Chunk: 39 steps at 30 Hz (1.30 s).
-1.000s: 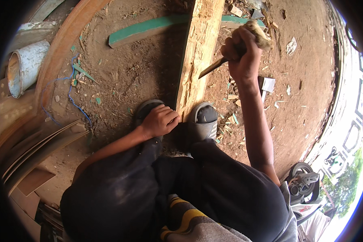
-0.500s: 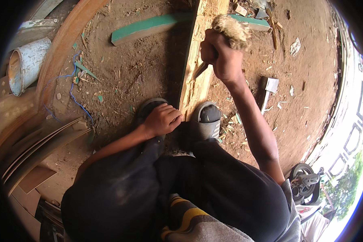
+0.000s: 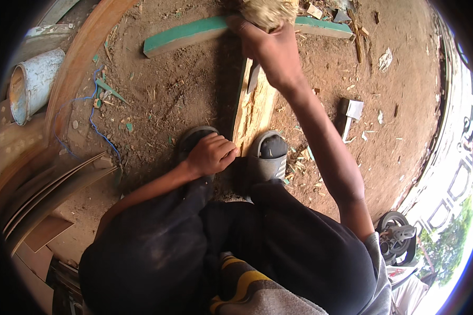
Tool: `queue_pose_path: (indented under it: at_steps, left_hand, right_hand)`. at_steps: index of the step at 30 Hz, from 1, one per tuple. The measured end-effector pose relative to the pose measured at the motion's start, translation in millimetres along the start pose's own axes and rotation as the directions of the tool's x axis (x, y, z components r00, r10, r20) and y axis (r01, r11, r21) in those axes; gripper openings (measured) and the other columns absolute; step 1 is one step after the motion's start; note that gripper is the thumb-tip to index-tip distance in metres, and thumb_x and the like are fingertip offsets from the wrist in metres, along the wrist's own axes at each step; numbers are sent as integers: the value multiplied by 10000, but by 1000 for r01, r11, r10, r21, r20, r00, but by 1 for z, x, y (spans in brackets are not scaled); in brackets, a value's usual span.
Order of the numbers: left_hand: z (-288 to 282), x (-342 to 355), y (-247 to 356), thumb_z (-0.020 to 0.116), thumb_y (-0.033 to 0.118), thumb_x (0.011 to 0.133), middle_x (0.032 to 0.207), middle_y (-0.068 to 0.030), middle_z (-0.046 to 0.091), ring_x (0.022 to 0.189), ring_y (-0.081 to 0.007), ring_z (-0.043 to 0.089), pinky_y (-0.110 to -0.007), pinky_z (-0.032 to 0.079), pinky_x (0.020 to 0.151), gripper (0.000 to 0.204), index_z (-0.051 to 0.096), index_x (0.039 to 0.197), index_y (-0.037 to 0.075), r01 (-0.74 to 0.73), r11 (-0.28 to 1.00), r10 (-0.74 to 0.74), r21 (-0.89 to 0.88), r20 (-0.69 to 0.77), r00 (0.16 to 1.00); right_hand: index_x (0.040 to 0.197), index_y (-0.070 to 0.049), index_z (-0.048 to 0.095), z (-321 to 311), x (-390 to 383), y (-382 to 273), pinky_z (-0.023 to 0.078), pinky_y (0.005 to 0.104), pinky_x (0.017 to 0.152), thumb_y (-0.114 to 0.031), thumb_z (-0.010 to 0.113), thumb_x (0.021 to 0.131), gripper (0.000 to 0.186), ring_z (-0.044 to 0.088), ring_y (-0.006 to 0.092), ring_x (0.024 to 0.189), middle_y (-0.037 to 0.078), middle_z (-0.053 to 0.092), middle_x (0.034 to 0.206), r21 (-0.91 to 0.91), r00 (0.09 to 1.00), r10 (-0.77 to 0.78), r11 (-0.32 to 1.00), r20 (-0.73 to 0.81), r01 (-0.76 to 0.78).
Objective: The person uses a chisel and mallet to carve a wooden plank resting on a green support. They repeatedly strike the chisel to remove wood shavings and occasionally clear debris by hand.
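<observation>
A long wooden beam (image 3: 255,118), its top pale and roughly chipped and its side partly green, runs away from between my feet. My right hand (image 3: 273,55) is closed around a tool over the far part of the beam. That tool has a bushy, straw-coloured top (image 3: 268,13), blurred by motion, and a dark flat end (image 3: 253,77) that points down to the wood. My left hand (image 3: 212,155) is closed beside the beam's near end, its thumb side close to the corner. Whatever its curled fingers hold, if anything, is hidden.
A green-topped wooden piece (image 3: 186,35) lies crosswise under the beam. On the dirt floor at right rests a hatchet-like tool (image 3: 353,110). Wood chips and blue string (image 3: 95,118) are scattered around. A dented bucket (image 3: 37,84) and curved boards (image 3: 58,194) stand at left.
My right hand has moved away from me and leftward along the beam with the tool. The tool's dark end is now farther up the wood. The left hand has stayed put.
</observation>
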<state>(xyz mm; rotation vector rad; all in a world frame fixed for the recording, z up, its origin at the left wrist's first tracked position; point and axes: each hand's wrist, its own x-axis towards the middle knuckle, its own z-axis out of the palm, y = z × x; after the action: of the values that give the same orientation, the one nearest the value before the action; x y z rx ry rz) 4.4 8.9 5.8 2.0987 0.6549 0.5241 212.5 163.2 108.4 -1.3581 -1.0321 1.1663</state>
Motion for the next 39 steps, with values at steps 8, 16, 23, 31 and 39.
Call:
queue_pose_path:
  at_steps: [8, 16, 23, 31, 39]
  left_hand:
    - [1, -1, -2, 699, 62, 852, 722, -77, 623, 667, -276, 605, -405, 467, 663, 71, 636, 824, 48, -2, 1000, 2, -27, -1, 1000]
    - [1, -1, -2, 669, 123, 894, 714, -76, 616, 697, -269, 627, -406, 481, 685, 120, 611, 815, 54, -3, 1000, 4, -17, 7, 1000]
    - [0, -2, -1, 689, 91, 873, 733, -79, 631, 688, -271, 621, -404, 477, 681, 86, 628, 825, 55, 18, 1000, -18, -13, 4, 1000]
    - [1, -1, -2, 670, 120, 896, 711, -77, 623, 718, -263, 640, -404, 488, 707, 100, 626, 830, 59, -4, 1000, 4, -21, 2, 1000]
    - [1, -2, -2, 662, 125, 900, 727, -79, 629, 717, -270, 636, -409, 490, 709, 109, 613, 829, 58, 11, 1000, -11, -6, 9, 1000]
  right_hand:
    - [870, -61, 617, -14, 10, -10, 426, 288, 529, -153, 650, 969, 139, 527, 112, 578, 9, 574, 674, 134, 973, 187, 969, 138, -206]
    - [714, -76, 604, -25, 20, -20, 369, 273, 425, -169, 629, 965, 269, 504, 95, 451, 4, 555, 551, -5, 976, -216, 976, 7, 216]
    - [648, -85, 578, 15, -10, 29, 311, 277, 393, -157, 678, 947, 323, 442, 94, 397, 17, 552, 529, 231, 956, 275, 941, -104, -246]
    - [794, -58, 599, 2, 7, -30, 384, 294, 486, -231, 655, 974, 256, 479, 100, 537, -12, 549, 637, -41, 979, -31, 999, -200, 23]
    - [848, -88, 581, 6, 15, -1, 330, 267, 408, -138, 660, 951, 139, 445, 82, 466, -31, 500, 599, 124, 982, 46, 992, -183, -23]
